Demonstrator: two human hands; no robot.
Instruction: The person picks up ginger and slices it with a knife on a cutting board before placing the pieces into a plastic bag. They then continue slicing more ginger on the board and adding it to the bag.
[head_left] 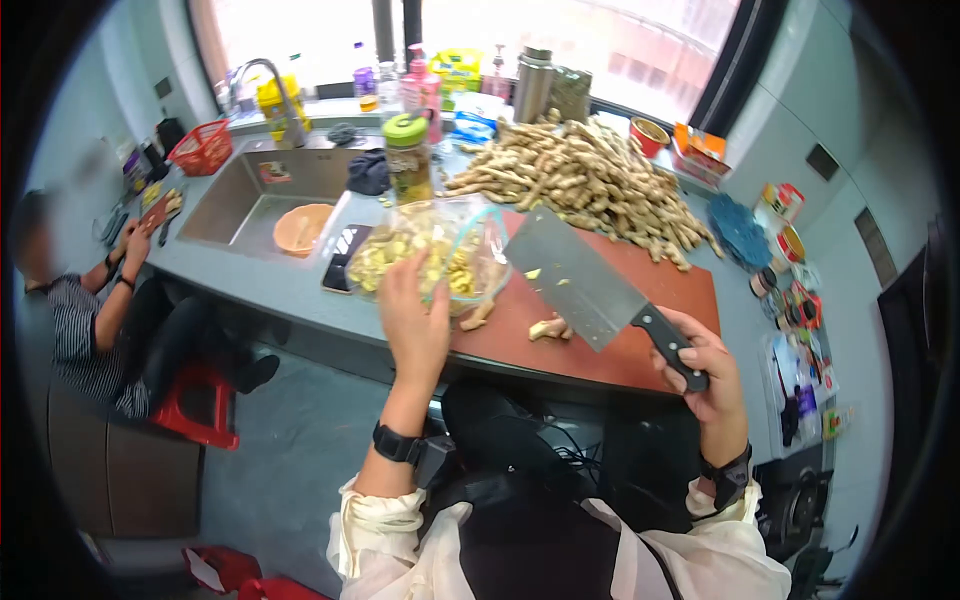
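Observation:
My right hand (705, 370) is wrapped round the black handle of a cleaver (580, 280), its broad blade tilted over the reddish-brown cutting board (660, 345). Small yellow bits cling to the blade. Fingers apart, my left hand (415, 315) is at the near edge of a clear plastic bag (485, 250) of cut ginger pieces (375, 255). Whether its fingertips touch the pieces, I cannot tell. One ginger piece (548, 328) lies on the board below the blade, another (477, 315) beside the bag. Behind the board is a large heap of whole ginger (580, 170).
A phone (345, 258) lies left of the bag, with a green-lidded jar (407, 160) behind it. The sink (250, 205) holds an orange bowl (303, 228). At far left a seated person (85, 320) works at the counter. Jars and packets line the right side.

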